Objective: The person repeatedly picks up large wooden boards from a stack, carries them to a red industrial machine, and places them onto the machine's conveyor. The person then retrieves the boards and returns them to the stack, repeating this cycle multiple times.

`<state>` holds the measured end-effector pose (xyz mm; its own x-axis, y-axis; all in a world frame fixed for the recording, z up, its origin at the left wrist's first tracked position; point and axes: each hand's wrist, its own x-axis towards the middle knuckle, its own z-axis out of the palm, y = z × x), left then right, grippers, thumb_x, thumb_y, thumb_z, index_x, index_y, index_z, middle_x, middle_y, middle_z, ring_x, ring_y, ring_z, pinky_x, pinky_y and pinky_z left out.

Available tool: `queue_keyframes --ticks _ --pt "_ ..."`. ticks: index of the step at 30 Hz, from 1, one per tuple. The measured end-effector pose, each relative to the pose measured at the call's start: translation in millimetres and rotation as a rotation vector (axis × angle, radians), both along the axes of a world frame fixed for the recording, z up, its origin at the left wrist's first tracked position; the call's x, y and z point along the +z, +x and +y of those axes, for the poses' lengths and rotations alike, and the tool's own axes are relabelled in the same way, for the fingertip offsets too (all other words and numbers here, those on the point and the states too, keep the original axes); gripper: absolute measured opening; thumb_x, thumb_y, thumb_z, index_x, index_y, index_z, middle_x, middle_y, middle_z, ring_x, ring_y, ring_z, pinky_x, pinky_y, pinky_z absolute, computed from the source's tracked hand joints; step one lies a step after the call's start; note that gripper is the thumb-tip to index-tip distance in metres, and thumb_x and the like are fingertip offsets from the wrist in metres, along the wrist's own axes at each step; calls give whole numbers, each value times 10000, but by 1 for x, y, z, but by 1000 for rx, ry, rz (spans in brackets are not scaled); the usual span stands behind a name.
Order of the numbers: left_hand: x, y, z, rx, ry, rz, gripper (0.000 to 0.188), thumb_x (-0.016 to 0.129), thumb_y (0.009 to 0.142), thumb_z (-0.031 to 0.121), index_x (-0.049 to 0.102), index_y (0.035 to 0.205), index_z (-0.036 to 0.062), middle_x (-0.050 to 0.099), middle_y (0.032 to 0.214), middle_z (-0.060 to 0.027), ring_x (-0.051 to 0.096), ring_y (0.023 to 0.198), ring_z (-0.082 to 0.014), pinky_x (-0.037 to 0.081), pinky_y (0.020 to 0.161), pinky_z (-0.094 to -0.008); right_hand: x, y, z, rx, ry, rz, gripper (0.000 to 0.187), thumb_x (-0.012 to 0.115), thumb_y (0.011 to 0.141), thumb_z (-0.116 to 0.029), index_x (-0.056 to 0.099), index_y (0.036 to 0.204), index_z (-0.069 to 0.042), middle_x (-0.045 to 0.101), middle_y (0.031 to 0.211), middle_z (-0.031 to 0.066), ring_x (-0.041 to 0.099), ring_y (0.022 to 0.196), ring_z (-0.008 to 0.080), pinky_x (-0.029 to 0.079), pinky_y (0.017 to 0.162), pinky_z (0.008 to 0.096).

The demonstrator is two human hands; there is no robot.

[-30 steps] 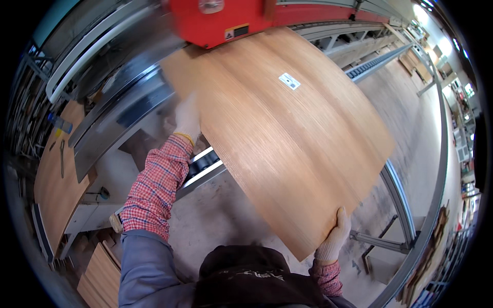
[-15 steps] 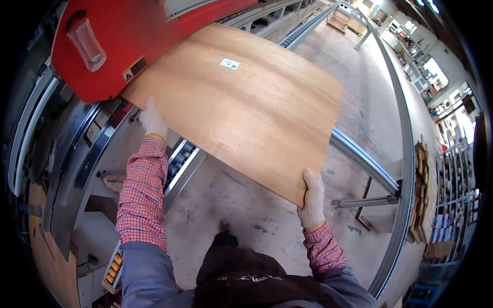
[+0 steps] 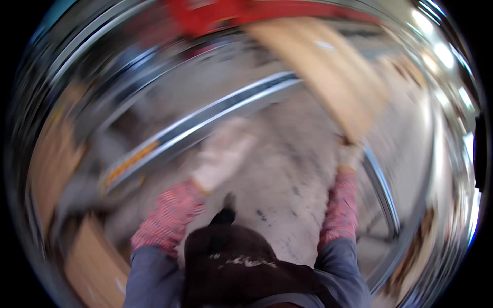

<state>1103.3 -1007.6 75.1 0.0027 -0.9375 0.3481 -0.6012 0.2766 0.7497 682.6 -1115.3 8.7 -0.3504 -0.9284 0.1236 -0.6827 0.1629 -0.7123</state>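
A wood-grain panel (image 3: pixel 328 72) with a small white label extends from the red machine (image 3: pixel 205 18) at the top toward my right side. My right hand (image 3: pixel 349 153), in a pale knit glove, is closed on the panel's near corner, though motion blurs the fingers. Away from the panel, my left hand (image 3: pixel 223 154) hangs over the floor in front of me. It is gloved too, and nothing shows in it, but its fingers are smeared by motion.
A metal roller rail (image 3: pixel 221 110) with orange parts at its near end crosses from the left toward the panel. More wooden boards (image 3: pixel 95 256) lie at the lower left. On the right, a metal frame rail (image 3: pixel 382 192) stands beside the panel.
My left hand has let go of the panel's edge and come back toward my body. My head view has swung left, and the panel now appears farther right. My right hand stays at its corner.
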Motion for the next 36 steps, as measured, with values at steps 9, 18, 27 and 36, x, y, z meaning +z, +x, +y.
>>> queue_keyframes --ticks 9,18,27,36 --pt "-108 -3 306 188 406 -64 320 614 875 321 742 1066 99 732 1020 -194 711 972 -373 563 861 -492 -25 342 311 1277 69 -138 399 618 1003 -215 599 1336 4 682 1224 184 675 1062 268 535 935 368" --pt "-54 64 585 742 831 234 509 557 975 458 650 1336 112 640 1360 -203 597 1288 -366 463 1092 -463 -67 427 466 1661 315 -195 333 607 1028 -191 638 1253 53 715 1147 194 691 1036 256 538 937 371" --pt "-107 246 1041 1674 737 93 614 548 969 478 574 1429 71 600 1419 -216 561 1322 -384 436 1126 -426 -92 541 741 1588 795 -389 307 602 1035 -210 648 1233 20 692 1147 120 658 1000 168 557 825 287" --pt "-116 349 1263 1715 1100 194 578 550 963 488 638 1345 63 625 1381 -214 585 1281 -400 463 1085 -459 -83 637 979 1758 828 -170 374 603 1031 -267 618 1301 -9 691 1143 110 657 1045 208 535 872 304"
